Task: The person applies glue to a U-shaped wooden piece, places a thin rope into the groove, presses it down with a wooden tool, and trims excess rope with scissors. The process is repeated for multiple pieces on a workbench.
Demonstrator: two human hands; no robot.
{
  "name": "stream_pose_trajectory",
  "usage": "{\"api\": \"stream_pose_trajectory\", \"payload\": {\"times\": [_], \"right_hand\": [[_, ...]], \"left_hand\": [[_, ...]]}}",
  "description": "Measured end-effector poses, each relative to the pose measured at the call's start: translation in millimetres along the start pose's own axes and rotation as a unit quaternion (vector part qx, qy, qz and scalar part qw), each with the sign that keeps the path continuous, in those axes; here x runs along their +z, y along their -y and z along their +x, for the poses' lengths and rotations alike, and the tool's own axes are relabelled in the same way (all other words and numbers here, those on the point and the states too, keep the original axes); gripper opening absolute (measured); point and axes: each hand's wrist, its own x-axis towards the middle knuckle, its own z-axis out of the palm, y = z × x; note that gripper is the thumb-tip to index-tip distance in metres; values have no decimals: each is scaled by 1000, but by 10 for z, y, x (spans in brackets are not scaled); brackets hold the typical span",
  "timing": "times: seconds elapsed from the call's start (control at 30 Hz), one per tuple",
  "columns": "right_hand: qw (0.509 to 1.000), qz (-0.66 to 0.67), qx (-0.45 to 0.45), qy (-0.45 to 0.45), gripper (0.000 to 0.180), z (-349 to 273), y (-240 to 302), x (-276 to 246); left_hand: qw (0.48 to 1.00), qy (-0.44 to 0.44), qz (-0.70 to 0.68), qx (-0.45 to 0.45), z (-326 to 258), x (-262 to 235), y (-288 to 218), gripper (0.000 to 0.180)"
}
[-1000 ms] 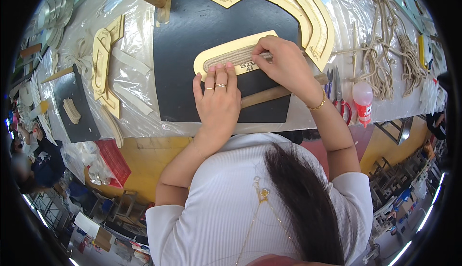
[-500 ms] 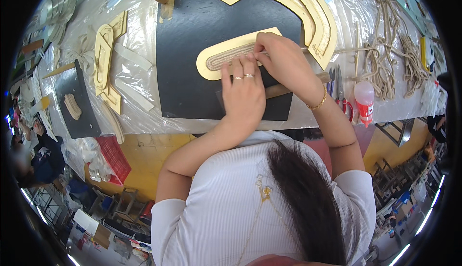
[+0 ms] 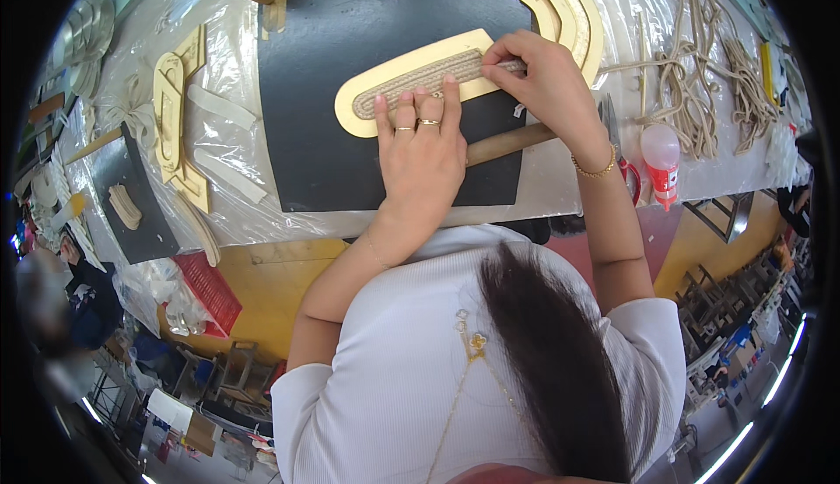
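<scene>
A pale yellow template [image 3: 350, 108] with a long rounded slot lies on the black mat [image 3: 306, 90]. Rows of beige cord [image 3: 411, 81] fill the slot side by side. My left hand [image 3: 422, 156] rests with its fingers spread, the tips on the near side of the cord rows. At the template's right end, my right hand [image 3: 553, 86] pinches the cord between thumb and fingers. A strand shows beneath the fingers; its exact end is hidden. Under my right wrist, a round wooden handle [image 3: 512, 141] lies across the mat's near right part.
Curved yellow templates [image 3: 582, 24] lie beyond my right hand. Scissors [image 3: 628, 169], a clear-and-red bottle [image 3: 662, 164] and tangled cord [image 3: 687, 108] are on the right. More templates [image 3: 166, 116] and a small black board [image 3: 144, 208] sit left; a red basket [image 3: 210, 296] stands below.
My right hand has moved right, away from my left hand, along the template. My left fingers are spread wider on the cord rows. The whole view has shifted slightly.
</scene>
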Motion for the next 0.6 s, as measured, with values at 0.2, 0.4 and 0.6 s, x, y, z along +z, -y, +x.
{"api": "stream_pose_trajectory", "payload": {"times": [0.2,0.4,0.6], "right_hand": [[999,-33,-14,-2,12,36,11,10],[976,-216,-20,18,25,147,44,-14],[960,-223,-123,-114,47,141,13,-102]], "left_hand": [[999,30,17,-12,35,5,-44,62],[998,51,28,-18,95,-31,-82,65],[995,92,36,-18,190,-76,-89,61]]}}
